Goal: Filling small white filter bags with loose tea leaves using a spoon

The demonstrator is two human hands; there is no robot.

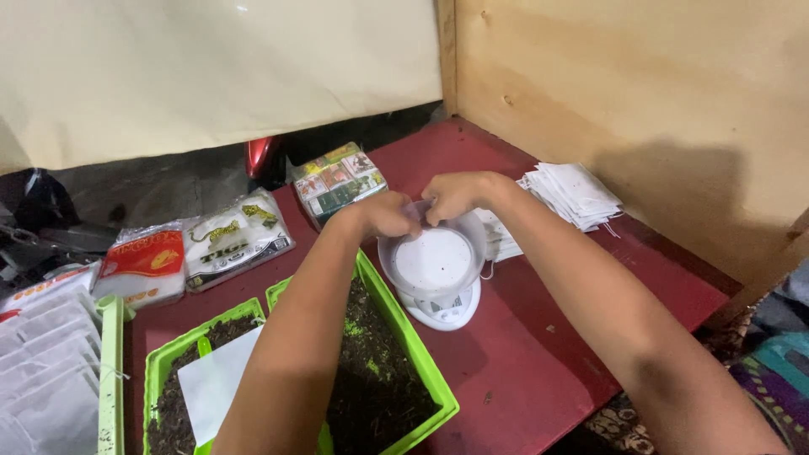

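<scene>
Both hands met over the far rim of a clear bowl (434, 261) on a small white scale (445, 310): left hand (386, 215) and right hand (455, 195) curled tight, fingertips pinched together on something too small to tell. Underneath, a red table (539, 337) pushed into a corner, plywood wall (640, 93) to the right and cream sheet (211, 76) behind. Nearer, two green trays (425, 371) of dark loose leaves (one with a white card on top), stacked white sachets (573, 194), printed packets (236, 238).
</scene>
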